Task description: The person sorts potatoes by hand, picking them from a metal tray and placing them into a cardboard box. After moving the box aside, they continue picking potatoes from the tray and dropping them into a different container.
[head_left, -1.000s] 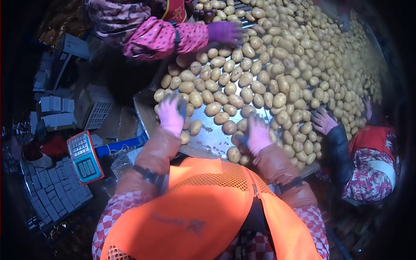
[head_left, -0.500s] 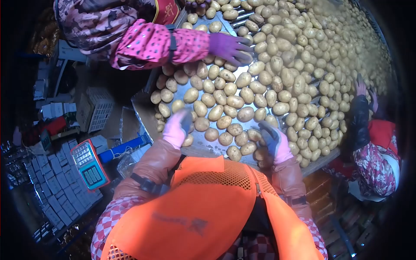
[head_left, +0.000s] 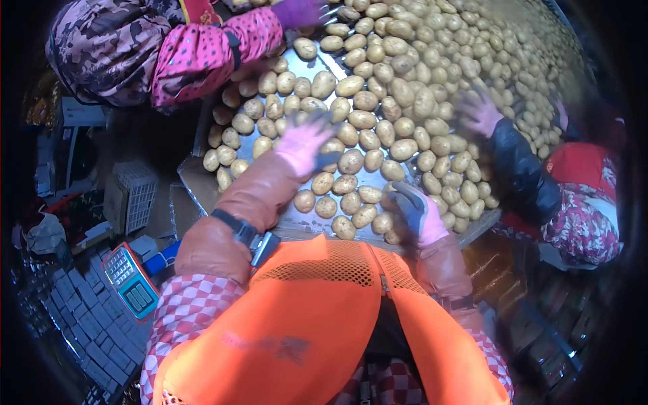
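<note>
My left hand [head_left: 307,143], in a pink glove with grey fingers, reaches over the potatoes [head_left: 351,162] with its fingers spread; it is a little blurred. Its fingertips are over or against several potatoes, and nothing is gripped in it that I can see. My right hand [head_left: 420,212], gloved the same way, lies at the near right side of the metal tray [head_left: 293,219]. Its fingers stretch forward against potatoes at the near edge, and their tips are partly hidden. Loose potatoes are spread over the tray in front of both hands.
A large heap of potatoes [head_left: 466,61] fills the far right. At upper left a co-worker's purple glove [head_left: 297,12] reaches in; at right another person's pink glove [head_left: 479,113] touches the heap. A scale display [head_left: 131,280], white crate [head_left: 138,196] and stacked boxes [head_left: 91,317] stand left.
My left hand has moved forward and right, over the potatoes. My right hand stays near the tray's front edge. The purple glove has drawn away up-left, and the right co-worker's hand reaches further in.
</note>
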A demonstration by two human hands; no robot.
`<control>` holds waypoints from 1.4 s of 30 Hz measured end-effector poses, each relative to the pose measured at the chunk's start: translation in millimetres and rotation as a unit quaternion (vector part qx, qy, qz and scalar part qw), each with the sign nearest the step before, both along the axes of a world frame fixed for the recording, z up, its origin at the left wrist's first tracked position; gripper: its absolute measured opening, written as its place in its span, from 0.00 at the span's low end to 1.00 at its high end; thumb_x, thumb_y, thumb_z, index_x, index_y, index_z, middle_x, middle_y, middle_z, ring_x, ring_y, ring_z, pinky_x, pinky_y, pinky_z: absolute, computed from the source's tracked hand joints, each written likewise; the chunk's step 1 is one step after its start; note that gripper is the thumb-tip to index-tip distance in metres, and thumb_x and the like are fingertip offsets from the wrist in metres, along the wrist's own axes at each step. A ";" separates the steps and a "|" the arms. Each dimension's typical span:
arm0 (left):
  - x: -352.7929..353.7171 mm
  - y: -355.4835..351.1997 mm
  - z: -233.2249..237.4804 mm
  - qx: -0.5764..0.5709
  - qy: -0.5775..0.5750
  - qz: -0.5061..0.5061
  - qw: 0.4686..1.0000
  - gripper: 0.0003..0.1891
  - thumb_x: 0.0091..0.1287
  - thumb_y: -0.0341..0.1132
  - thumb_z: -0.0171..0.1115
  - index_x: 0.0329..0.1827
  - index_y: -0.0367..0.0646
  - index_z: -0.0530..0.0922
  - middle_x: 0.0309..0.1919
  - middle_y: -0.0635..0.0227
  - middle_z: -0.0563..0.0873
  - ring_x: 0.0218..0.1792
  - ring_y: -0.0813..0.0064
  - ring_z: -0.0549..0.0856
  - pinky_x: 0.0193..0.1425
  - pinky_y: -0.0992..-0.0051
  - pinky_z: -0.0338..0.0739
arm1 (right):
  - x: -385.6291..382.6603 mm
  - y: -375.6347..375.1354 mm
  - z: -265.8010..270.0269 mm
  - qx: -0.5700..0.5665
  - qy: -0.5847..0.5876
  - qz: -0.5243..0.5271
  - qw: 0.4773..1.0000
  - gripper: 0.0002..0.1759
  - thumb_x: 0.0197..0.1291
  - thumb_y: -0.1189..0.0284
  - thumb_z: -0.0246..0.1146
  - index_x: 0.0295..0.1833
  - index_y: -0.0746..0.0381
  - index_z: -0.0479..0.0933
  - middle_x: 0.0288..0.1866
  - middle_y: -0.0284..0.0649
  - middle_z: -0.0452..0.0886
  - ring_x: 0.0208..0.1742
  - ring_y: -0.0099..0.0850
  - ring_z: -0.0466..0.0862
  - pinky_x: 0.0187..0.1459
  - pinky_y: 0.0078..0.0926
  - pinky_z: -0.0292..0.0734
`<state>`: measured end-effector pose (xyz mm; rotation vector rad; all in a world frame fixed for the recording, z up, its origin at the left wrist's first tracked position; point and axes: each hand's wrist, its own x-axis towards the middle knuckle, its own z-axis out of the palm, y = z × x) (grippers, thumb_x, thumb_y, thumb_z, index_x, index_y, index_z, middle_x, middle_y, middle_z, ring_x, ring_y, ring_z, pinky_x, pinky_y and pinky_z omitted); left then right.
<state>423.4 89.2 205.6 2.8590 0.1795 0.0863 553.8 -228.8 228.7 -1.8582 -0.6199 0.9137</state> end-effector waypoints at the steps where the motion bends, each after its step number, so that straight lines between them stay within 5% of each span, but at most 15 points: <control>1: -16.0 11.7 3.7 0.013 0.023 0.020 0.999 0.30 0.69 0.54 0.62 0.71 0.55 0.73 0.73 0.59 0.71 0.76 0.51 0.64 0.77 0.38 0.53 | 0.2 -13.1 -0.4 0.009 0.081 -0.055 0.995 0.18 0.70 0.72 0.64 0.63 0.67 0.80 0.54 0.44 0.87 0.53 0.29 0.86 0.56 0.27 0.80; 7: -115.2 -4.7 -2.1 0.030 0.062 0.212 0.975 0.27 0.65 0.49 0.68 0.67 0.55 0.79 0.73 0.56 0.70 0.72 0.52 0.70 0.77 0.43 0.57 | 13.1 -73.3 -6.4 -0.212 0.197 0.091 0.953 0.10 0.67 0.70 0.64 0.44 0.67 0.82 0.38 0.36 0.85 0.42 0.31 0.84 0.43 0.29 0.79; 10: -109.9 -50.5 -6.2 -0.036 0.025 0.425 0.904 0.28 0.61 0.47 0.69 0.66 0.55 0.78 0.73 0.56 0.69 0.74 0.50 0.68 0.77 0.43 0.57 | -15.8 -23.8 -10.7 -0.221 0.083 0.107 0.966 0.12 0.67 0.71 0.64 0.50 0.67 0.78 0.35 0.37 0.81 0.38 0.30 0.83 0.38 0.31 0.77; 14: -73.2 -86.5 15.4 -0.039 0.030 0.004 0.999 0.24 0.66 0.45 0.67 0.64 0.52 0.78 0.69 0.54 0.73 0.74 0.46 0.67 0.77 0.40 0.56 | -30.0 82.1 50.4 -0.232 0.221 0.094 0.943 0.20 0.67 0.68 0.66 0.60 0.67 0.77 0.42 0.42 0.86 0.43 0.34 0.85 0.43 0.33 0.81; 16: -63.1 -69.0 20.3 -0.061 0.054 -0.093 0.992 0.27 0.64 0.48 0.69 0.65 0.53 0.77 0.70 0.54 0.72 0.73 0.45 0.67 0.77 0.39 0.55 | -21.2 99.9 51.9 -0.172 -0.041 0.258 0.950 0.20 0.68 0.68 0.65 0.63 0.63 0.78 0.46 0.43 0.87 0.46 0.32 0.86 0.48 0.31 0.81; 18: -72.3 -43.6 8.3 -0.093 0.028 -0.020 0.995 0.32 0.56 0.52 0.73 0.65 0.57 0.77 0.70 0.56 0.71 0.75 0.50 0.66 0.78 0.40 0.55 | 7.0 105.0 15.0 -0.077 -0.107 0.127 0.983 0.21 0.67 0.71 0.66 0.65 0.59 0.79 0.47 0.43 0.88 0.47 0.30 0.86 0.49 0.30 0.82; 20: -85.8 -37.2 6.4 -0.038 -0.013 0.123 0.992 0.30 0.60 0.52 0.73 0.64 0.54 0.78 0.67 0.55 0.75 0.71 0.51 0.71 0.75 0.42 0.60 | 54.1 130.3 44.8 -0.019 -0.053 -0.116 0.992 0.19 0.64 0.67 0.66 0.58 0.63 0.81 0.51 0.56 0.84 0.50 0.50 0.85 0.55 0.39 0.81; 23: -103.3 -32.0 -9.3 -0.085 -0.030 0.253 0.963 0.27 0.60 0.47 0.73 0.61 0.47 0.79 0.62 0.58 0.80 0.68 0.51 0.74 0.72 0.46 0.63 | 139.9 132.8 17.6 -0.069 -0.410 -0.124 0.901 0.39 0.57 0.61 0.72 0.72 0.60 0.70 0.68 0.56 0.74 0.65 0.55 0.76 0.67 0.49 0.72; 28: -34.8 -27.0 9.3 -0.017 -0.132 0.253 0.958 0.20 0.65 0.40 0.70 0.57 0.42 0.82 0.59 0.54 0.82 0.64 0.48 0.77 0.70 0.49 0.67 | 98.8 131.4 -18.2 -0.157 -0.479 -0.014 0.864 0.35 0.54 0.70 0.70 0.70 0.52 0.73 0.67 0.57 0.74 0.64 0.56 0.76 0.66 0.49 0.73; 33: 45.4 -25.5 7.3 -0.046 -0.076 0.169 0.982 0.29 0.64 0.49 0.69 0.67 0.49 0.77 0.69 0.45 0.71 0.69 0.41 0.71 0.74 0.43 0.62 | 39.5 89.7 3.2 -0.054 -0.301 0.004 0.952 0.28 0.57 0.76 0.65 0.66 0.55 0.76 0.64 0.53 0.77 0.62 0.52 0.79 0.64 0.41 0.76; 36: 23.9 -57.6 11.5 0.010 -0.020 0.066 0.998 0.32 0.65 0.54 0.67 0.71 0.55 0.74 0.73 0.44 0.67 0.71 0.39 0.68 0.76 0.36 0.55 | 46.4 46.2 -2.0 0.081 0.319 -0.199 0.923 0.25 0.59 0.76 0.68 0.64 0.60 0.77 0.65 0.52 0.76 0.64 0.46 0.79 0.63 0.33 0.77; 37: 5.8 -55.6 2.9 -0.044 -0.014 0.041 0.998 0.28 0.68 0.51 0.64 0.71 0.56 0.75 0.73 0.46 0.68 0.72 0.42 0.68 0.76 0.34 0.54 | 50.8 24.5 -13.2 0.096 0.024 -0.088 0.991 0.26 0.60 0.76 0.68 0.66 0.60 0.76 0.65 0.52 0.76 0.62 0.44 0.80 0.59 0.32 0.79; 40: -40.3 -39.6 10.2 -0.071 -0.057 0.036 0.995 0.24 0.65 0.43 0.67 0.66 0.54 0.78 0.63 0.51 0.78 0.65 0.47 0.76 0.70 0.47 0.67 | 34.4 -9.3 -14.7 0.129 -0.185 -0.038 0.974 0.30 0.63 0.72 0.68 0.72 0.57 0.72 0.65 0.51 0.75 0.54 0.35 0.81 0.46 0.24 0.81; 41: -54.2 -37.6 9.2 -0.069 -0.054 0.036 0.995 0.24 0.65 0.43 0.67 0.66 0.54 0.78 0.63 0.51 0.78 0.65 0.47 0.76 0.70 0.47 0.67 | 29.8 -11.2 5.5 0.198 0.167 -0.184 0.948 0.31 0.65 0.70 0.67 0.73 0.55 0.71 0.66 0.50 0.75 0.50 0.33 0.80 0.42 0.22 0.80; 42: -63.5 -36.3 6.3 -0.118 -0.008 0.105 0.987 0.21 0.67 0.40 0.66 0.63 0.51 0.80 0.58 0.53 0.82 0.59 0.49 0.79 0.66 0.51 0.71 | 26.6 -13.9 16.4 0.238 0.490 -0.301 0.782 0.31 0.66 0.68 0.65 0.74 0.54 0.70 0.68 0.50 0.74 0.47 0.31 0.80 0.38 0.21 0.78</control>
